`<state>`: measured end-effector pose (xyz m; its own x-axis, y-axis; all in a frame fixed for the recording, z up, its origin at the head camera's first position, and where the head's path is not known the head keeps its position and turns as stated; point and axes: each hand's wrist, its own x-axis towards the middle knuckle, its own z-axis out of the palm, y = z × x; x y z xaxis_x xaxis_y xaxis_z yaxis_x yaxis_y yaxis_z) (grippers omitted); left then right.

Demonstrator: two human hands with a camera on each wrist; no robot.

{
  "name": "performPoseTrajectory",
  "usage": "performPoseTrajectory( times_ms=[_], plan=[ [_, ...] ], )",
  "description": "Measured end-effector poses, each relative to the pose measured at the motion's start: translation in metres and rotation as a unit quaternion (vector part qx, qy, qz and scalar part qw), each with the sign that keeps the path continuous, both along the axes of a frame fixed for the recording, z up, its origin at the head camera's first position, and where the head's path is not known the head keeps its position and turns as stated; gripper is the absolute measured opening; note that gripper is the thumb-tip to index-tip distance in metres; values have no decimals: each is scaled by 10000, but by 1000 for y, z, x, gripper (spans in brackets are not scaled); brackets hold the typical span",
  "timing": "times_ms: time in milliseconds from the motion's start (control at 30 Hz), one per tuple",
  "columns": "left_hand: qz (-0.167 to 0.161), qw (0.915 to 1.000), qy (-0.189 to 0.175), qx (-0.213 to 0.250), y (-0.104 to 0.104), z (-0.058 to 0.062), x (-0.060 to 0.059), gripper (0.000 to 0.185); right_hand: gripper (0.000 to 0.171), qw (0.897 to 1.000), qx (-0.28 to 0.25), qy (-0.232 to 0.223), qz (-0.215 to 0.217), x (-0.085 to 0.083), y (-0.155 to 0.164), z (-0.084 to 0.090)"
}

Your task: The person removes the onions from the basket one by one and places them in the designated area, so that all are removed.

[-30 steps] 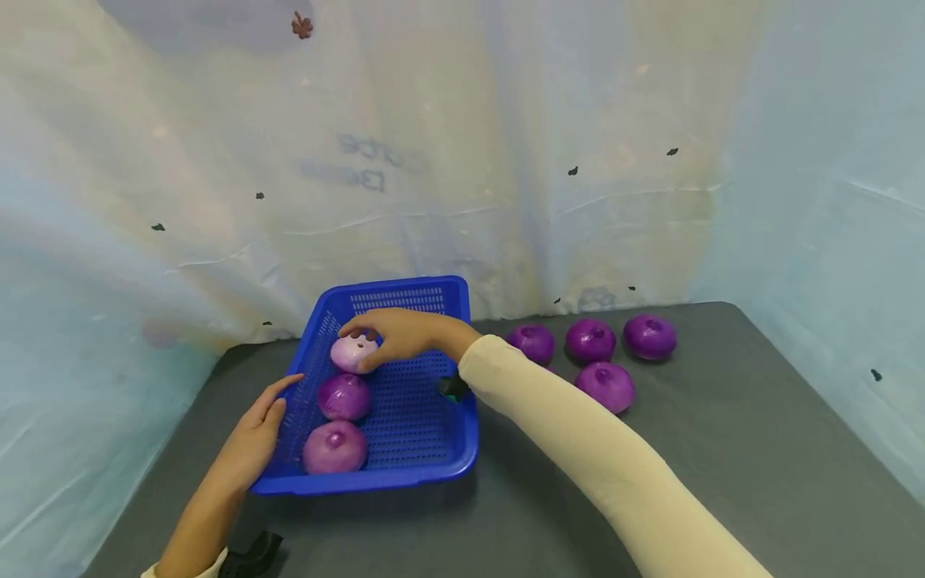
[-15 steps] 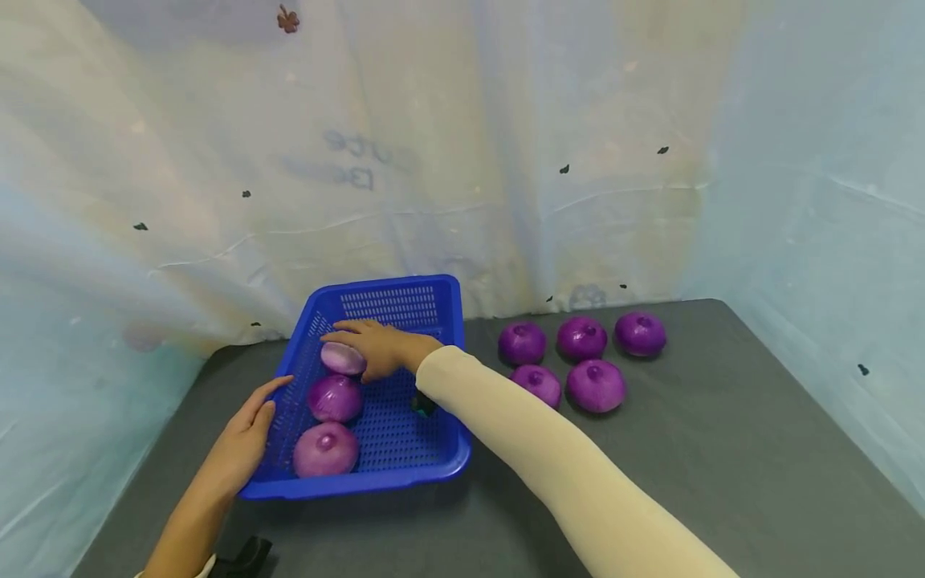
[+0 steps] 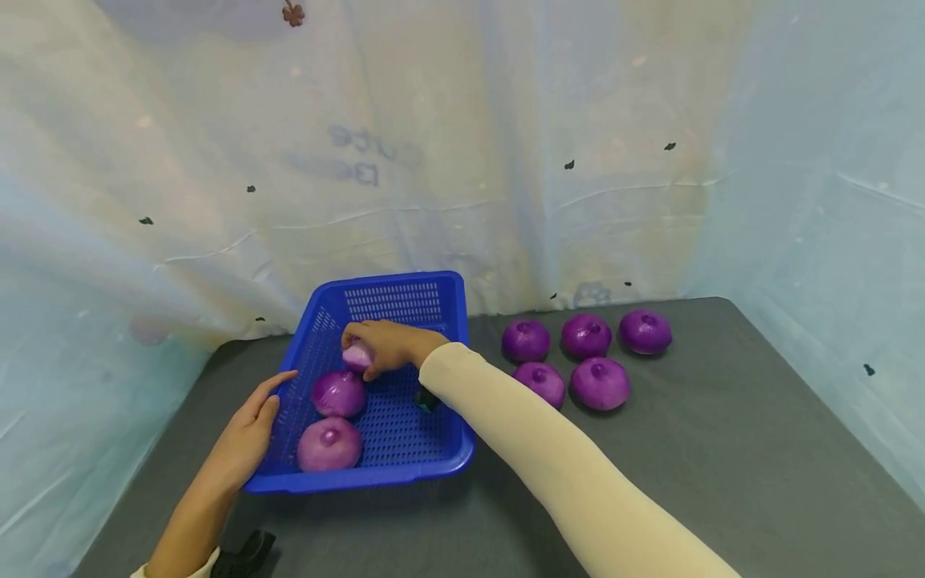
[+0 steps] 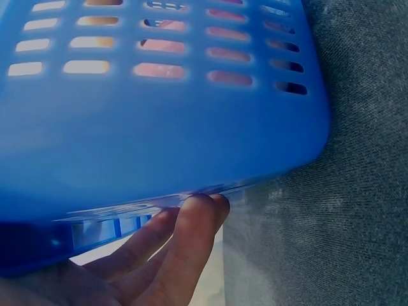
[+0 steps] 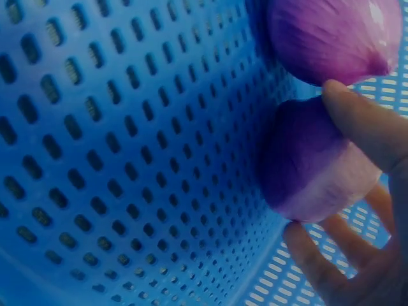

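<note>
In the blue basket (image 3: pixel 462 385), my right hand (image 3: pixel 390 345) grips a pale purple onion (image 3: pixel 357 356) near the back left. The right wrist view shows the thumb on one side of that onion (image 5: pixel 319 166) and the fingertips (image 5: pixel 303 245) on the other. A darker purple onion (image 3: pixel 339 394) lies just in front of it, and a pinkish onion (image 3: pixel 329 444) sits at the basket's front left corner. My left hand (image 3: pixel 246 437) rests against the basket's left side, its fingers (image 4: pixel 194 220) fairly straight along the outer wall in the left wrist view.
Several purple onions (image 3: pixel 601 384) stand in two rows on the grey table (image 3: pixel 708 449), right of the basket. A pale plastic sheet (image 3: pixel 462 160) hangs behind and along the sides. My right sleeve (image 3: pixel 549 457) crosses over the basket's right rim.
My right hand's fingers loosened beside the tilted onion half a second ago, and now they close round it. That onion has shifted slightly right. My left hand stays at the basket's side.
</note>
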<state>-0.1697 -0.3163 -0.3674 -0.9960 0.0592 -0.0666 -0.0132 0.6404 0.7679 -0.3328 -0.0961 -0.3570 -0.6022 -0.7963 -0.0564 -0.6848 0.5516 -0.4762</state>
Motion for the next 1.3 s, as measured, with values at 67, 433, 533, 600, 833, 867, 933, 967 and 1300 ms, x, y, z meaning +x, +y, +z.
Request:
performPoseTrajectory(
  times_ms=[67,433,533,600,833,867,933,967,1300],
  plan=[
    [-1,10000,17,-8,0,0,0,51,54,9995,-185,-210,-138,-1,1,0],
    [-47,10000,50,72,-1,2,0,50,45,9968,-380,-55,-706,-6,2,-3],
    [-75,9998,148,75,-1,3,0,50,45,9970,-242,152,-717,-8,1,-2],
    [-76,9998,174,77,0,3,0,49,53,9970,-31,218,-735,-8,0,-2],
    [3,9999,115,88,1,5,2,50,85,9910,437,187,-1253,-3,0,0],
    [10,9999,104,102,1,5,2,50,85,9900,444,173,-1325,-2,0,0],
    [15,9999,119,104,1,5,2,50,83,9886,451,151,-1429,-1,1,0],
    [13,9999,130,104,1,5,2,50,82,9881,437,128,-1468,0,1,1],
    [10,9997,208,135,0,4,1,49,87,9856,729,-124,-1518,0,1,0]
  ],
)
